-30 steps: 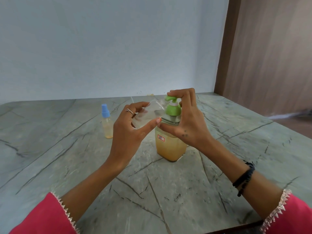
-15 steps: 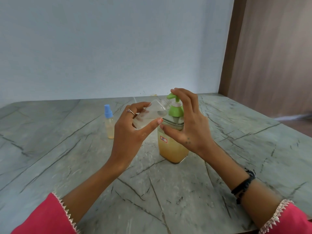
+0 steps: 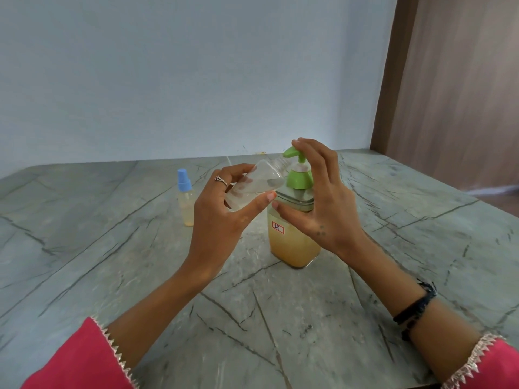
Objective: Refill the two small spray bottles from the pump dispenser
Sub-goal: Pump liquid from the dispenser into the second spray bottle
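A grey veined table (image 3: 421, 248) filled the lower half of the frame, and at its centre stood the pump dispenser (image 3: 292, 242), amber liquid in its clear body under a green pump head. The right hand (image 3: 317, 203) lay over it, fingers loosely spread and fingertips on top of the pump head, while the left hand (image 3: 222, 217) gripped an uncapped clear spray bottle (image 3: 258, 183) between thumb and fingers, tilted with its open neck just under the green nozzle. A second spray bottle (image 3: 186, 197) with a blue cap stood upright at centre left, apart from both hands.
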Available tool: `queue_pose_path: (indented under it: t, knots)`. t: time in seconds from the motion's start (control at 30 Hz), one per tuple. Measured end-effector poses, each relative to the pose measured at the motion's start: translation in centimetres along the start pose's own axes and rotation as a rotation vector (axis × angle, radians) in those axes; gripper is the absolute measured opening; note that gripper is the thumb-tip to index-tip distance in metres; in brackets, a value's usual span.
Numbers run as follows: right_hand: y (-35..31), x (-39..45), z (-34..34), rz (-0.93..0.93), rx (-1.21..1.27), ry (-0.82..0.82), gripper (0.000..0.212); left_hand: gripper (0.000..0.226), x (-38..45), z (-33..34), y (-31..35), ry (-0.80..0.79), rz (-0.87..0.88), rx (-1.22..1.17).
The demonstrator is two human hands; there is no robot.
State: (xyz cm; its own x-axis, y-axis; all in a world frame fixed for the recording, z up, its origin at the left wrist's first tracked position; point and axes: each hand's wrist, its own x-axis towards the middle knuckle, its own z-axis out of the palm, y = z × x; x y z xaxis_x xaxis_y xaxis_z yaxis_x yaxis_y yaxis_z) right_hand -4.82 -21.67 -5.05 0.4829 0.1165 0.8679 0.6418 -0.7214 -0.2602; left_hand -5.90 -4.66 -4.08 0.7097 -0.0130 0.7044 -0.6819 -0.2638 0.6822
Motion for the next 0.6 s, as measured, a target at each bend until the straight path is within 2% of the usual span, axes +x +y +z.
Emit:
queue_pose_path:
  t: [0.6]
  knots:
    - [-0.16, -0.12, -0.02, 0.007, 0.015, 0.015, 0.078, 0.039, 0.02, -0.04, -0.45, -0.006, 0.015, 0.022]
